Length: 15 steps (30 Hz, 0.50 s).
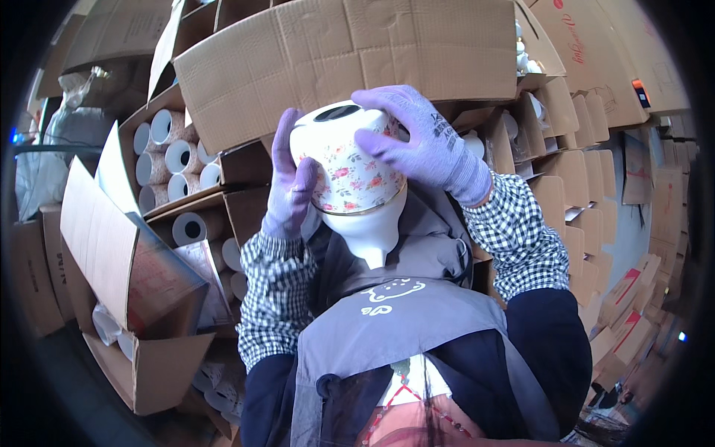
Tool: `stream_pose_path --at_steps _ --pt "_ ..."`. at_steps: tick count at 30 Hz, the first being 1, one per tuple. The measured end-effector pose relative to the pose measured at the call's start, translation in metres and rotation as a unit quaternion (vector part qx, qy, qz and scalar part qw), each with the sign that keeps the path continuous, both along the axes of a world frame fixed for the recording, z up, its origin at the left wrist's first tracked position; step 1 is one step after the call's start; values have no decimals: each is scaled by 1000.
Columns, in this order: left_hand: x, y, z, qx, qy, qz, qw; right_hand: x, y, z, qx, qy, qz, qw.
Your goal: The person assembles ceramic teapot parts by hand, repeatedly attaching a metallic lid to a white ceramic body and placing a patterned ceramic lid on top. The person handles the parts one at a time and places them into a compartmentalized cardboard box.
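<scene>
Two gloved hands hold one white ceramic vase (354, 182) up near the middle of the view, in front of a large brown cardboard box (350, 52). The vase has a round, bulging body printed with small pink roses and green leaves, a thin gold line running round below the flowers, and a plain white part that narrows like a funnel toward the near side. Its dark oval opening faces up and away, ringed by a white rim. The left hand (288, 186), in a purple knit glove, presses flat against the left side of the body, fingers stretched upward along it. The right hand (421, 141), gloved the same, curls over the top right of the body, fingers spread across the flowers and the rim. Both forearms wear black-and-white checked sleeves (514, 235). To the left, open cartons (171, 156) show rows of wrapped white pieces packed in dividers, well apart from the vase.
</scene>
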<state>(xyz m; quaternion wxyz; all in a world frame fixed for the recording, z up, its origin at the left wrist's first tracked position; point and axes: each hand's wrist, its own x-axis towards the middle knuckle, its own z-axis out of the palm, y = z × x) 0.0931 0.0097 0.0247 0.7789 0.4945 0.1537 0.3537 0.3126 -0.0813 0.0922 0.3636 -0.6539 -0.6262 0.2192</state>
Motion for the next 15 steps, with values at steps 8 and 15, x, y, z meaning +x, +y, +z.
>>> stream_pose_path --at_steps 8,15 --pt "-7 5 -22 96 3 36 995 -36 -20 -3 -64 65 -49 995" --pt "3 -9 -12 -79 -62 49 994 23 -37 -7 -99 257 31 961"
